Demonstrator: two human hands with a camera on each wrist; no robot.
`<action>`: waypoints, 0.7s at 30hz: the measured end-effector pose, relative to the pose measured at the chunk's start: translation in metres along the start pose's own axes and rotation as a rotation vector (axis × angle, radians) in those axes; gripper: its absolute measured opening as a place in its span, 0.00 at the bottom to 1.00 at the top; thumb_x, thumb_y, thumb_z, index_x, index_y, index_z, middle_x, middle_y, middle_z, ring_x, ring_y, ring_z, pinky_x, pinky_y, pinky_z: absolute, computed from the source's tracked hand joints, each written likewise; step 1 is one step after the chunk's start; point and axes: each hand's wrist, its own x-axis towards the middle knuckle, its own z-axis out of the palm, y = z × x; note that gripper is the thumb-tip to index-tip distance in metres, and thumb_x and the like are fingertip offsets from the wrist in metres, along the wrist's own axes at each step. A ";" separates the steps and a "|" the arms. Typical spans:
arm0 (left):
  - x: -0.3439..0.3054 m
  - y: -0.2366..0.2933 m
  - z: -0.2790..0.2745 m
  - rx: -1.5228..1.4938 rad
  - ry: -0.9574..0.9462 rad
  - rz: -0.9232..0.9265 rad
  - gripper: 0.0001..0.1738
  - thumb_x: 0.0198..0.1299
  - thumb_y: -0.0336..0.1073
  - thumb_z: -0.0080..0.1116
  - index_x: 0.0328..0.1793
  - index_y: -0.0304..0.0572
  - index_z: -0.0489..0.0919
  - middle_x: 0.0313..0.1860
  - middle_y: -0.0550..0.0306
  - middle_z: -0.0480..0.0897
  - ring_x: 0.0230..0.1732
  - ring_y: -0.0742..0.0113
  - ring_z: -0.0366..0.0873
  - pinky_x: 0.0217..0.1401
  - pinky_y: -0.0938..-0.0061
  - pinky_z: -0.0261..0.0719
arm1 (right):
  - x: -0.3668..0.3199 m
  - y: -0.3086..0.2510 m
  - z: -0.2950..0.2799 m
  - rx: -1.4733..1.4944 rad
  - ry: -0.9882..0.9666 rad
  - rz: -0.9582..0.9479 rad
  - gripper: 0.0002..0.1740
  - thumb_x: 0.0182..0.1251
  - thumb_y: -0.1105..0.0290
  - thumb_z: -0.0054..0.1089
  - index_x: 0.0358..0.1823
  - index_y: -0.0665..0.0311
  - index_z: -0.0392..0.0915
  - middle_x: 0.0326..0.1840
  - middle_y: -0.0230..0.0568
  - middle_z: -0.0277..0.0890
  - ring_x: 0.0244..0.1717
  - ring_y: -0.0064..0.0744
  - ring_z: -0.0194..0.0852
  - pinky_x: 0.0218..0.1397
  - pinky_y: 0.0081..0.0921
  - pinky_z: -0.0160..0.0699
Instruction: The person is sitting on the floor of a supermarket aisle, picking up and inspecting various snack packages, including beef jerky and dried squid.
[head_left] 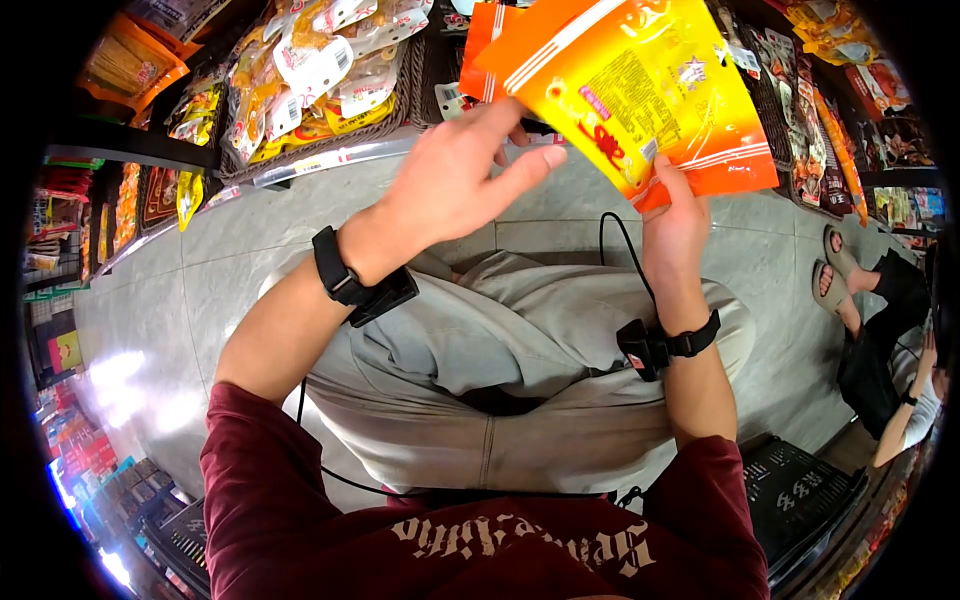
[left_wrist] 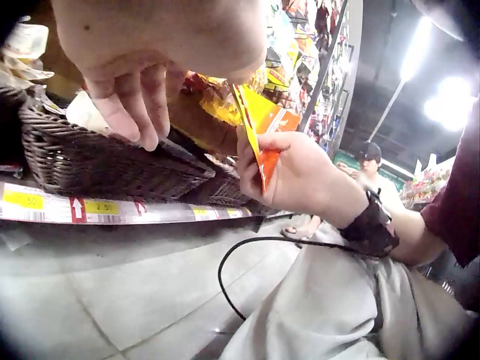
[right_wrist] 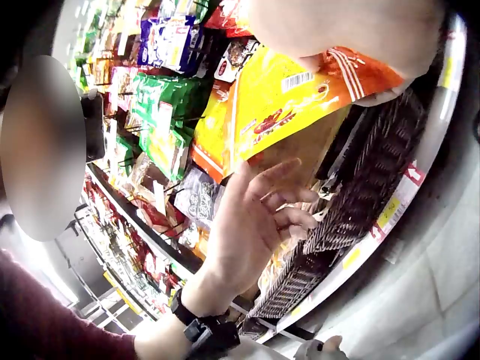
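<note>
My right hand (head_left: pixel 678 225) pinches a yellow and orange snack bag (head_left: pixel 690 90) by its lower orange edge, thumb on the printed face. The bag is tilted, and its back shows small print, a barcode and a red picture. My left hand (head_left: pixel 455 185) is at the bag's left corner, thumb out and fingers loosely bent, with nothing in its grasp. In the right wrist view the left hand (right_wrist: pixel 251 221) has its fingers spread just below the bag (right_wrist: pixel 277 105). An orange edge (head_left: pixel 480 50) shows behind the bag in the head view.
Wicker baskets (left_wrist: pixel 82 154) of packaged snacks line the low shelf, with a price-tag strip (left_wrist: pixel 105 208) along its front. Hanging packets (right_wrist: pixel 161 112) fill the rack beyond. Another person (head_left: pixel 900 370) is at the right. A black cable (head_left: pixel 615 225) loops by my right wrist.
</note>
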 end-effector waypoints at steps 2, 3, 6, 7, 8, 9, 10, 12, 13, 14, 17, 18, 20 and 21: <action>0.003 0.005 -0.011 -0.079 -0.111 -0.206 0.29 0.74 0.58 0.62 0.60 0.37 0.84 0.43 0.46 0.89 0.40 0.50 0.89 0.48 0.59 0.86 | -0.002 -0.001 0.001 -0.059 -0.010 0.012 0.19 0.80 0.72 0.57 0.68 0.69 0.72 0.65 0.41 0.78 0.63 0.32 0.80 0.68 0.33 0.80; 0.003 0.014 -0.014 -0.179 -0.095 -0.230 0.27 0.74 0.57 0.64 0.58 0.37 0.84 0.42 0.45 0.89 0.40 0.51 0.89 0.47 0.59 0.86 | -0.003 -0.001 0.002 -0.120 -0.021 0.024 0.18 0.79 0.71 0.58 0.66 0.68 0.74 0.63 0.40 0.79 0.61 0.30 0.81 0.65 0.31 0.80; -0.002 0.003 0.008 -0.367 0.161 0.053 0.24 0.74 0.53 0.65 0.58 0.38 0.84 0.39 0.45 0.89 0.36 0.50 0.88 0.44 0.60 0.85 | -0.011 -0.006 0.009 -0.249 -0.072 0.149 0.15 0.78 0.69 0.59 0.61 0.68 0.77 0.58 0.38 0.80 0.57 0.28 0.80 0.62 0.28 0.78; -0.003 0.001 0.011 -0.367 0.161 0.053 0.24 0.74 0.53 0.65 0.58 0.38 0.84 0.39 0.45 0.89 0.36 0.50 0.88 0.44 0.60 0.85 | -0.009 -0.003 0.007 -0.266 -0.093 0.096 0.14 0.78 0.70 0.59 0.58 0.69 0.78 0.52 0.32 0.81 0.49 0.20 0.79 0.53 0.24 0.79; -0.003 -0.001 0.012 -0.369 0.159 0.044 0.22 0.75 0.51 0.65 0.58 0.38 0.84 0.38 0.45 0.89 0.36 0.50 0.88 0.44 0.61 0.85 | -0.009 -0.001 0.007 -0.265 -0.093 0.096 0.14 0.78 0.70 0.59 0.58 0.69 0.78 0.52 0.32 0.81 0.49 0.20 0.79 0.53 0.24 0.79; -0.003 -0.001 0.012 -0.371 0.158 0.036 0.21 0.75 0.49 0.65 0.58 0.39 0.84 0.38 0.46 0.89 0.36 0.50 0.88 0.43 0.61 0.85 | -0.008 0.000 0.008 -0.252 -0.095 0.070 0.14 0.78 0.70 0.60 0.59 0.69 0.78 0.53 0.33 0.81 0.50 0.21 0.79 0.54 0.24 0.79; -0.004 -0.002 0.011 -0.371 0.158 0.036 0.21 0.75 0.49 0.65 0.58 0.39 0.84 0.38 0.46 0.89 0.36 0.50 0.88 0.43 0.61 0.85 | -0.009 0.000 0.009 -0.238 -0.096 0.045 0.14 0.79 0.70 0.60 0.59 0.69 0.78 0.54 0.33 0.81 0.51 0.21 0.79 0.55 0.24 0.79; -0.005 -0.006 0.008 -0.291 0.053 -0.028 0.19 0.76 0.48 0.64 0.59 0.39 0.84 0.40 0.46 0.89 0.38 0.51 0.88 0.44 0.62 0.84 | -0.011 -0.002 0.013 -0.222 -0.091 0.040 0.14 0.79 0.70 0.61 0.60 0.69 0.78 0.54 0.33 0.82 0.52 0.21 0.79 0.56 0.24 0.80; -0.004 -0.008 0.008 -0.292 0.053 -0.028 0.19 0.76 0.48 0.64 0.59 0.39 0.84 0.40 0.46 0.89 0.38 0.51 0.88 0.44 0.62 0.84 | -0.012 -0.003 0.014 -0.206 -0.086 0.036 0.14 0.79 0.70 0.61 0.60 0.69 0.78 0.55 0.34 0.82 0.53 0.22 0.80 0.57 0.25 0.80; -0.004 -0.010 0.009 -0.293 0.057 -0.023 0.19 0.75 0.47 0.65 0.59 0.39 0.84 0.41 0.46 0.89 0.40 0.51 0.89 0.45 0.62 0.84 | -0.011 -0.003 0.013 -0.206 -0.086 0.036 0.14 0.79 0.70 0.61 0.60 0.69 0.78 0.55 0.34 0.82 0.53 0.22 0.80 0.57 0.25 0.80; -0.004 -0.006 0.007 -0.325 0.075 0.020 0.19 0.73 0.45 0.67 0.59 0.38 0.84 0.44 0.46 0.90 0.43 0.52 0.90 0.47 0.62 0.85 | -0.011 -0.002 0.012 -0.217 -0.124 0.014 0.16 0.79 0.70 0.63 0.62 0.68 0.77 0.57 0.35 0.82 0.55 0.22 0.81 0.58 0.25 0.81; -0.003 -0.004 0.007 -0.356 0.089 0.058 0.19 0.72 0.43 0.69 0.59 0.38 0.84 0.45 0.46 0.90 0.44 0.52 0.90 0.48 0.62 0.85 | -0.011 -0.002 0.013 -0.211 -0.131 0.004 0.17 0.79 0.70 0.64 0.63 0.68 0.77 0.57 0.35 0.83 0.54 0.22 0.81 0.58 0.25 0.81; -0.002 -0.002 0.006 -0.338 0.107 0.110 0.19 0.71 0.42 0.70 0.60 0.37 0.84 0.47 0.46 0.91 0.45 0.52 0.90 0.49 0.62 0.86 | -0.012 -0.003 0.015 -0.205 -0.138 -0.005 0.17 0.79 0.71 0.65 0.64 0.68 0.76 0.58 0.35 0.83 0.54 0.22 0.81 0.58 0.25 0.81; -0.002 -0.002 0.005 -0.319 0.125 0.162 0.19 0.71 0.40 0.71 0.61 0.36 0.83 0.49 0.46 0.91 0.47 0.52 0.90 0.50 0.63 0.86 | -0.013 -0.004 0.015 -0.187 -0.141 -0.025 0.17 0.79 0.71 0.66 0.64 0.68 0.77 0.58 0.35 0.83 0.54 0.22 0.81 0.58 0.25 0.81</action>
